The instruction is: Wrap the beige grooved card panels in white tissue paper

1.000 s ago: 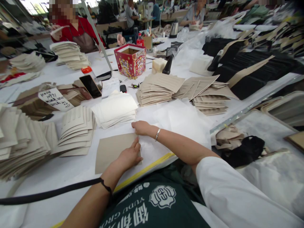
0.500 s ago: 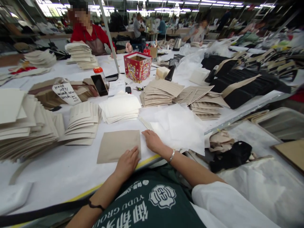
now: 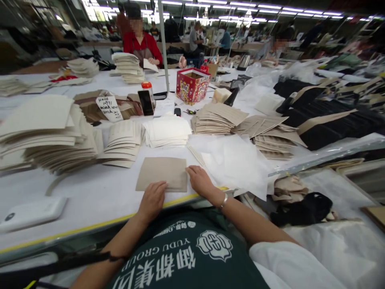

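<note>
A rectangular beige panel [image 3: 162, 170] lies flat on the white table near its front edge. My left hand [image 3: 152, 200] rests over the panel's near edge, its fingers lying close together and fairly flat. At the right edge of the panel, my right hand [image 3: 201, 181] has bent fingers pressed together at the upper corner; its thumb is mostly hidden. Just behind the panel stands a stack of white sheets [image 3: 167, 131]. Translucent white sheets [image 3: 237, 160] spread to the right of my right hand.
Stacks of pale panels [image 3: 45, 128] fill the left side. Farther back are a phone [image 3: 146, 102], a red patterned box [image 3: 192, 89] and beige panels [image 3: 218, 118]. Black material [image 3: 333, 116] lies at the right. A person in red [image 3: 142, 46] works across the table.
My left hand has moved left along the panel's near edge. My right hand stays at its right edge. The view has turned left, and the person in red now holds a pale piece.
</note>
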